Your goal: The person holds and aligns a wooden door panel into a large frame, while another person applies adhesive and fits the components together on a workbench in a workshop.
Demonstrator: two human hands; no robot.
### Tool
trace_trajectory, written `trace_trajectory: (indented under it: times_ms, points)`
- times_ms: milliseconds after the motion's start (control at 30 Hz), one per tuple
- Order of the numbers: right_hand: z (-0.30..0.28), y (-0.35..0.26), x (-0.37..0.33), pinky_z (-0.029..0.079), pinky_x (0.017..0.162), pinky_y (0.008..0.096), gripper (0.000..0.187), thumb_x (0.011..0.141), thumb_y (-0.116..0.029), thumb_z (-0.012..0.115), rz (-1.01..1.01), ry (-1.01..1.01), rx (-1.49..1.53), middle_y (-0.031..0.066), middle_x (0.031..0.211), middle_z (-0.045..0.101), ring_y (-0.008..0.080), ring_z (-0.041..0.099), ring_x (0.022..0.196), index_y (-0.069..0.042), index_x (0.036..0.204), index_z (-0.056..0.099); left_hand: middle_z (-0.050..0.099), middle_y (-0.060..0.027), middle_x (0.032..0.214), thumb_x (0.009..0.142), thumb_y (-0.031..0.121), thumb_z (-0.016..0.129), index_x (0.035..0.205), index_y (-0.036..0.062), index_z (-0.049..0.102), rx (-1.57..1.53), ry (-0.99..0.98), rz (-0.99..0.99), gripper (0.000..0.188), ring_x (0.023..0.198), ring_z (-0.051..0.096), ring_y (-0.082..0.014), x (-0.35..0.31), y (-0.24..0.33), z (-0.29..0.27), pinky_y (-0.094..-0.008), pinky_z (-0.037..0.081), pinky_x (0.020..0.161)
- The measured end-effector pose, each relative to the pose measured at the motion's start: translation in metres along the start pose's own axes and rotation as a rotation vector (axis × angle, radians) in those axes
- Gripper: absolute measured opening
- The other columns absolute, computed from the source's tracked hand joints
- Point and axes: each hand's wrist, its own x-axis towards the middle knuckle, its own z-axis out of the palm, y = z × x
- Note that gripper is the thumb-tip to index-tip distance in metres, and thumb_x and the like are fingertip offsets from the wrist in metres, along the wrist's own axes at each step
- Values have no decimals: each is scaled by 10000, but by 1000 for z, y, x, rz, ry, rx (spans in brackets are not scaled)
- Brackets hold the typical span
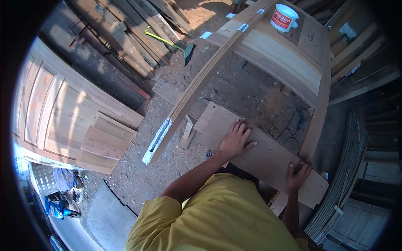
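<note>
A wide, flat wooden board (268, 154) lies slantwise in front of me, with small dark holes in its face. My left hand (237, 140) rests on its left half, palm down and fingers spread. Toward the board's right end, my right hand (299, 175) has its fingers curled at the far edge, thumb apart, closed on the board. Just beyond that hand is the near end of the right stile (315, 129) of a partly assembled wooden door frame. Its long left stile (201, 77) has a white-coated joint at the near end.
A white bucket (283, 19) with a red label stands on the door's far panel (310, 42). Panelled doors (71, 113) lie at the left. A green-handled broom (188, 52) lies near stacked timber (130, 37). Long thin strips (341, 167) are at the right.
</note>
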Motion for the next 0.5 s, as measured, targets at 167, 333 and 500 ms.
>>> trace_trajectory:
  times_ms: [167, 333, 500]
  points:
    - [12, 19, -7, 399, 1156, 653, 571, 1014, -519, 744, -21, -9, 43, 273, 1486, 539, 504, 490, 1419, -19, 1240, 586, 552, -259, 1442, 1057, 588, 641, 1364, -5, 611, -46, 16, -14, 668, 1544, 412, -455, -1, -1, -2, -548, 284, 1350]
    - [10, 11, 2, 412, 1138, 658, 627, 1032, -562, 718, -52, -59, -19, 274, 1447, 545, 502, 514, 1382, -1, 1271, 577, 573, -240, 1406, 1052, 581, 648, 1322, 21, 635, -61, 88, -3, 623, 1546, 420, -431, -1, -3, -1, -540, 290, 1350]
    - [18, 28, -13, 415, 1152, 617, 776, 1034, -636, 694, -24, 24, 111, 309, 1403, 536, 498, 515, 1370, 53, 1343, 520, 587, -219, 1398, 1039, 593, 653, 1309, 36, 643, -65, 32, -22, 619, 1544, 429, -411, -2, -1, -4, -531, 297, 1347]
